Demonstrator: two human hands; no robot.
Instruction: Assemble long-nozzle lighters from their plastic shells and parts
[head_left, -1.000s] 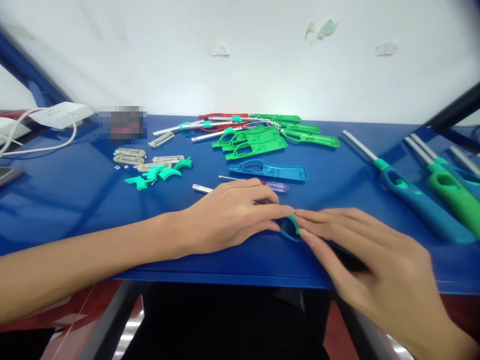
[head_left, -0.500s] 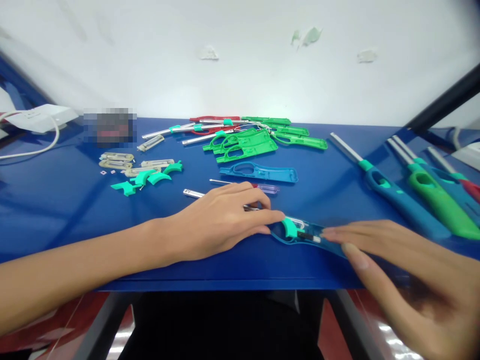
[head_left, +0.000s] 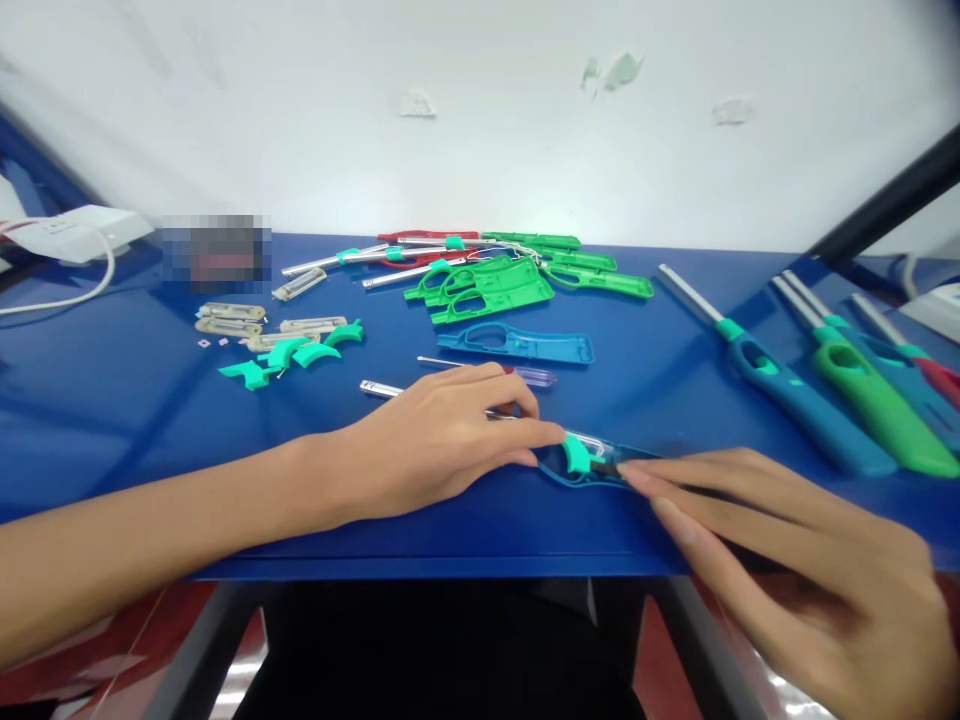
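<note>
A half shell of a blue gas lighter [head_left: 571, 484] lies open at the front of the table. Its teal trigger [head_left: 576, 454] and a black igniter [head_left: 602, 468] sit inside. My left hand [head_left: 450, 430] is closed over the shell's front end, index fingertip at the trigger. From under this hand, a metal tube [head_left: 379, 389] sticks out to the left. My right hand [head_left: 802, 560] has its fingertips closed on the igniter's right end, covering that end and much of the shell's handle.
Behind lie a second blue half shell [head_left: 555, 347], a screwdriver [head_left: 536, 377], green half shells [head_left: 495, 290] and metal tubes [head_left: 337, 262]. Teal triggers [head_left: 319, 354] and clear fuel tanks [head_left: 229, 327] are at left. Assembled lighters [head_left: 810, 400] stand at right.
My right hand has moved left along the shell, and its fingertips now cover the igniter's white end. The left hand has stayed in place.
</note>
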